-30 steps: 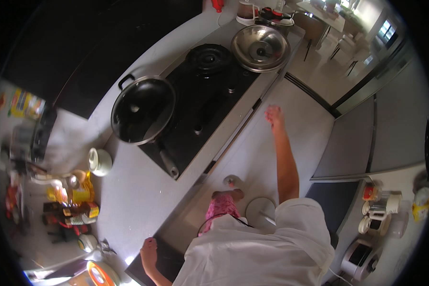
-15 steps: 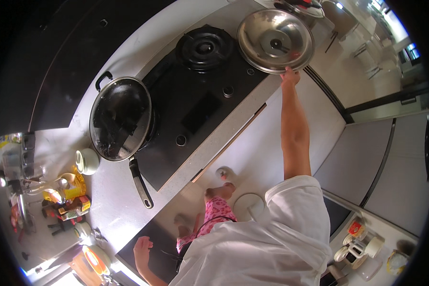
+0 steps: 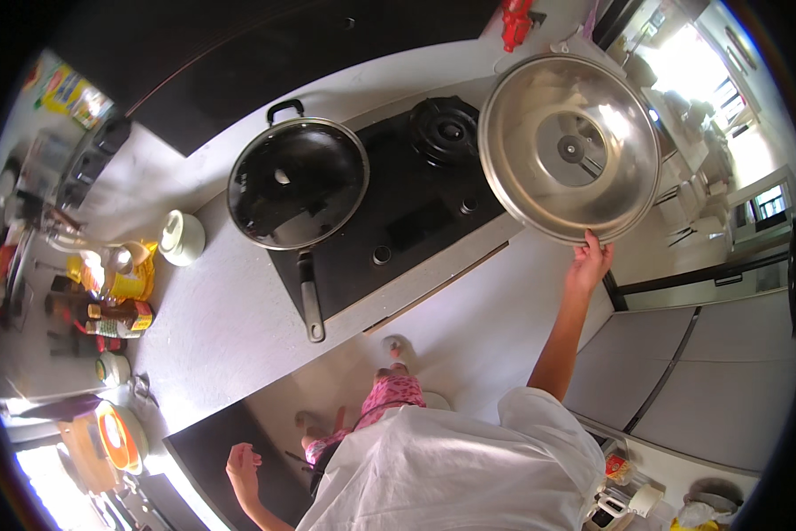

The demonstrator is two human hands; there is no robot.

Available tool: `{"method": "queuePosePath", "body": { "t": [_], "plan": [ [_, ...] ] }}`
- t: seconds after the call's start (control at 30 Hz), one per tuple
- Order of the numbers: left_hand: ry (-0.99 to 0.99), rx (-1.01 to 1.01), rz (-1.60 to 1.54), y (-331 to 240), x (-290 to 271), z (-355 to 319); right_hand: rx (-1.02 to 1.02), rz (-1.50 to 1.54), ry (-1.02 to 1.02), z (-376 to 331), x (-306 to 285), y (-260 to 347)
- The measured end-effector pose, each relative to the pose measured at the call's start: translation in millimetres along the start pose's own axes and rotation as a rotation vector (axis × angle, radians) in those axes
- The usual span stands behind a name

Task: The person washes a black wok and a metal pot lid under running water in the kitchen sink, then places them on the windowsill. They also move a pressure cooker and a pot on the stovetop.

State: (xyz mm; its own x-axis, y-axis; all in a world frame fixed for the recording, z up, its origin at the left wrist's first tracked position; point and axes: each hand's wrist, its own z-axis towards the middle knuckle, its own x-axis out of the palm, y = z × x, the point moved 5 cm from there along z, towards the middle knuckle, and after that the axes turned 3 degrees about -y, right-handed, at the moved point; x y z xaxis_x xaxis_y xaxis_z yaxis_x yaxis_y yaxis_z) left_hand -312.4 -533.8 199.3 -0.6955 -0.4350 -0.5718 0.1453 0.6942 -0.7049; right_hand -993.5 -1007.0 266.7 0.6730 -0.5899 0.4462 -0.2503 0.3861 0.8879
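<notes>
My right hand (image 3: 587, 265) grips the near rim of a large shiny steel lid (image 3: 568, 146), held tilted with its underside and centre knob bolt facing me, at the right end of the black cooktop (image 3: 415, 221). On the left burner sits a black frying pan (image 3: 298, 184) under a glass lid, its handle (image 3: 309, 305) pointing toward me. A bare black burner (image 3: 448, 131) shows between pan and lid. My left hand (image 3: 243, 467) hangs low at the lower left, fingers loosely apart, holding nothing, near the counter's front edge.
A grey counter (image 3: 212, 319) runs left of the cooktop, with a white lidded cup (image 3: 182, 236), sauce bottles (image 3: 115, 314), a yellow packet (image 3: 123, 281) and an orange bowl (image 3: 119, 435). A red object (image 3: 515, 19) stands behind the stove. Grey cabinets (image 3: 699, 372) lie to the right.
My right hand reached out to the steel lid, took its rim and tipped it up toward me. My view moved closer to the stove. The left hand stayed low.
</notes>
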Motion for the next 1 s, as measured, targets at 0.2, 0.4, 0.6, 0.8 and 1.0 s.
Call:
{"method": "queuePosePath", "body": {
  "t": [0.2,0.4,0.6,0.8,1.0],
  "plan": [
    [-0.04,0.285,-0.144,-17.2,-45.8,31.2,0.068,0.019,0.407,-146.5,115.6,111.2],
    [-0.164,0.501,-0.614,1.1,-168.0,24.0,0.274,0.009,0.8,-389.3,248.7,135.2],
    [-0.109,0.561,-1.122,81.3,-295.7,-12.2,0.629,-0.12,1.256,-670.2,303.7,100.0],
    [-0.434,0.233,-1.3,233.8,-363.2,-56.2,0.823,-0.289,1.602,-890.4,307.2,61.9],
    [-0.658,-0.05,-1.35,358.8,-369.8,-84.5,0.917,-0.408,1.932,-1038.7,305.3,30.0]
  ]
}}
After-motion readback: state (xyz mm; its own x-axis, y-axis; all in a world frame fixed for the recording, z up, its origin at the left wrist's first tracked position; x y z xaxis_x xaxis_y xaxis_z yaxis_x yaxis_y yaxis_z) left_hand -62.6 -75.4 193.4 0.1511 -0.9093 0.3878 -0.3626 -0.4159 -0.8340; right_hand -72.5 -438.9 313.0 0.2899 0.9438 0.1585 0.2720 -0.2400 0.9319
